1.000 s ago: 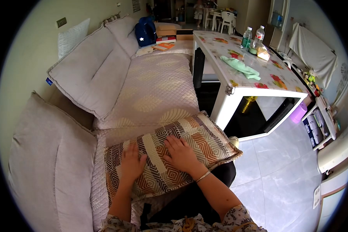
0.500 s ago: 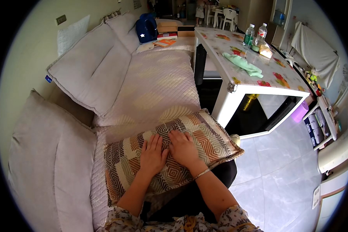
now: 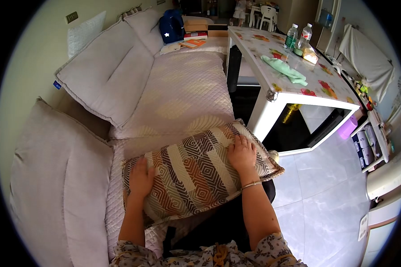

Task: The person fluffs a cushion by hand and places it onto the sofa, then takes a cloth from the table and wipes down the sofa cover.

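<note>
The patterned cushion (image 3: 196, 169) lies flat across the near end of the quilted sofa seat (image 3: 187, 89) and marks the centre of the clock, twelve being the top of the view. Its long axis runs from eight to two o'clock; stripes and nested diamonds in brown, rust and cream cover its upper face. The left hand (image 3: 141, 179) rests palm down at nine o'clock, over the cushion's left end, with fingers held close and thumb apart, so that most of the cushion extends from it toward three o'clock. The right hand (image 3: 242, 155) rests palm down at two o'clock, fingers slightly spread; from it the greater part of the cushion lies toward eight o'clock, while a corner projects toward four. The hands are well apart, the middle of the cushion exposed between them, and neither pinches the fabric. A bracelet (image 3: 251, 185) encircles the right wrist. Dark clothing (image 3: 220, 227) adjoins the near edge at five o'clock. Surroundings: a grey back cushion (image 3: 107, 71) between ten and eleven; a second grey cushion (image 3: 60, 187) at nine; a blue backpack (image 3: 171, 27) just short of twelve; a table (image 3: 258, 51), bearing a green cloth (image 3: 284, 70) and two bottles (image 3: 291, 37), at one; floor tiles (image 3: 329, 191) at three.
</note>
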Demonstrator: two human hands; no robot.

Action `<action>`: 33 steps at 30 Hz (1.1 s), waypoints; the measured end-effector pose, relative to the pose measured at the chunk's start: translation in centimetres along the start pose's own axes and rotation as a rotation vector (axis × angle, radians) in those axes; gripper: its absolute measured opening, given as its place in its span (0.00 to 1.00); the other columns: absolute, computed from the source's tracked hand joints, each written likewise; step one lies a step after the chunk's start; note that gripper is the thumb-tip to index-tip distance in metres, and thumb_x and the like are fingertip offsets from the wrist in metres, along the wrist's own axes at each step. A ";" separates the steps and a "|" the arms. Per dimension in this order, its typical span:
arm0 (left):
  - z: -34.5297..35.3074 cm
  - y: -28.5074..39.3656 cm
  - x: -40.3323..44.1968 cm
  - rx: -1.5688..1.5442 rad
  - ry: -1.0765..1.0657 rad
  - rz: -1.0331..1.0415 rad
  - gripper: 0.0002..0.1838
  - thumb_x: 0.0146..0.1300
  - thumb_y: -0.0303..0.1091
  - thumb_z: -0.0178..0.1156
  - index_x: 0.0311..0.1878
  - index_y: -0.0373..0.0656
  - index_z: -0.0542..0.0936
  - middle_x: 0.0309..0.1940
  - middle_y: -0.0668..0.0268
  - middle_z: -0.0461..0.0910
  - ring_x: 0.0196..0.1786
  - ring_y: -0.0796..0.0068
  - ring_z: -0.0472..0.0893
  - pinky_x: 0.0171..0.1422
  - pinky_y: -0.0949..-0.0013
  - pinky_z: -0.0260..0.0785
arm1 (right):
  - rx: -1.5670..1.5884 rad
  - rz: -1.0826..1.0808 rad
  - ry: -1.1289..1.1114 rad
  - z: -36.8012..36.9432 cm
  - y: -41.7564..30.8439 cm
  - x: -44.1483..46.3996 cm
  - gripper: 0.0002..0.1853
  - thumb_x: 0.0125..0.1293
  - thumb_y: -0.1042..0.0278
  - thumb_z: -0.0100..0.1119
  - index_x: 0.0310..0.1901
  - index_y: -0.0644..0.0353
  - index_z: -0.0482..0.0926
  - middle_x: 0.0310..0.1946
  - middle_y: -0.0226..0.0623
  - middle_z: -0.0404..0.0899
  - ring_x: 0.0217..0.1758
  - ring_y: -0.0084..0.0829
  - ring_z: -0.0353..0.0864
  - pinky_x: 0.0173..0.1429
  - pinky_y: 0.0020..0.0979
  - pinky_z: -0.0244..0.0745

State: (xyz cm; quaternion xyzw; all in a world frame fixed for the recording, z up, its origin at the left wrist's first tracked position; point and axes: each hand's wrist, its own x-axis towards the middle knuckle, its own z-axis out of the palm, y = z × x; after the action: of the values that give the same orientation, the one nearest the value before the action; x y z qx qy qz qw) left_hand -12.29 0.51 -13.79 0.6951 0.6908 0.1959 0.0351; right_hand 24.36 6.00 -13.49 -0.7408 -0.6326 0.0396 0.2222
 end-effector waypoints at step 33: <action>5.9 8.2 6.2 0.063 -0.126 0.292 0.28 0.77 0.46 0.41 0.70 0.37 0.69 0.71 0.53 0.69 0.75 0.56 0.66 0.79 0.50 0.52 | 0.060 -0.571 -0.161 5.9 -10.4 -0.3 0.24 0.73 0.61 0.45 0.66 0.60 0.74 0.68 0.39 0.73 0.75 0.36 0.64 0.78 0.45 0.53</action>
State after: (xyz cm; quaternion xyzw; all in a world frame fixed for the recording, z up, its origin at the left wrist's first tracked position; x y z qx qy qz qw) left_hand -2.87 7.47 -15.20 0.7997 0.5848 0.1332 0.0278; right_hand 12.75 8.37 -14.87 -0.5206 -0.8294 0.0530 0.1954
